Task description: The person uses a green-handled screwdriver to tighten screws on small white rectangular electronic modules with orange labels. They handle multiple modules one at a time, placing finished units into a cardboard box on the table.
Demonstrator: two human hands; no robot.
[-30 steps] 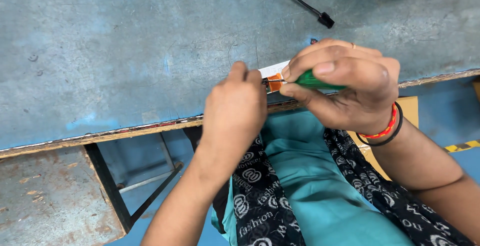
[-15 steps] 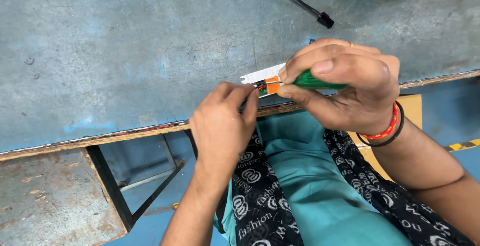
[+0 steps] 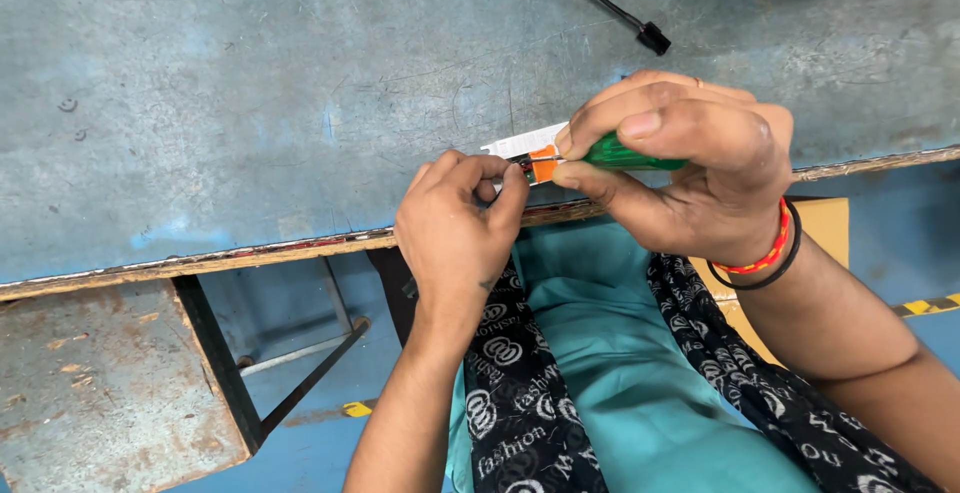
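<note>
Worn blue desk (image 3: 250, 103) fills the view, a black cable (image 3: 610, 8) at 1 o'clock. At its near edge the small white-and-orange part (image 3: 528, 153) could slip if the tool pushes hard. Right hand (image 3: 680, 168) grips a green screwdriver (image 3: 625, 158); left hand (image 3: 455, 228) pinches the part.

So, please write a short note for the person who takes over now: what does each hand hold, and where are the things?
Right hand: closed on a green-handled screwdriver, tip at the orange part of a small white piece.
Left hand: fingertips pinched at that same piece, by the tool tip; what they hold is hidden.
The piece lies at the near edge of the blue table.
A black cable lies farther back, untouched.
Done and left: cannot tell from this view.
</note>
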